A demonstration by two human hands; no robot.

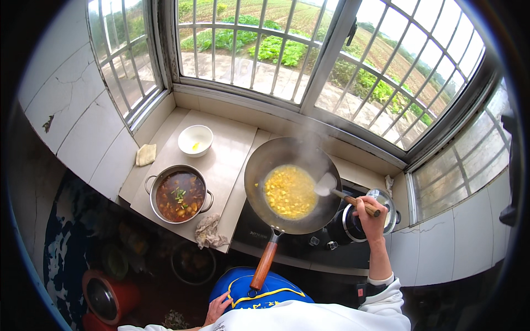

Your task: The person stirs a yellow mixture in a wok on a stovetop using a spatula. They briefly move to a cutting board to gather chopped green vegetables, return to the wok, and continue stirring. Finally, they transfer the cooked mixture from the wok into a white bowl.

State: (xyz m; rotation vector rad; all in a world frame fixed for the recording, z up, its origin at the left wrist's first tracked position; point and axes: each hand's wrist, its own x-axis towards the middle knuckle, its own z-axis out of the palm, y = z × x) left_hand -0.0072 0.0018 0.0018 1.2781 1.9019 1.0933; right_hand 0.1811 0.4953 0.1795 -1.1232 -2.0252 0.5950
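My right hand (pixel 372 219) is closed round the wooden handle of a spatula (pixel 326 185). Its pale metal blade is over the right part of the wok (pixel 262 165), near the food's edge. Yellow chunks (pixel 290 193) lie in cloudy yellowish liquid inside the wok, and steam rises from it. The wok's reddish-brown handle points toward me. Low in the view, my left hand (pixel 218 309) lies against the blue apron (pixel 265 284) with its fingers stretched out and nothing in them; part of it is hidden by the white sleeve.
The wok sits over a black stove (pixel 256 241). Right of it stands a glass-lidded pot (pixel 393 207). On the left counter (pixel 232 140) are a two-handled pot of brown stew (pixel 168 190), a white bowl (pixel 195 135) and a crumpled rag (pixel 208 230). Barred windows (pixel 248 25) border the counter.
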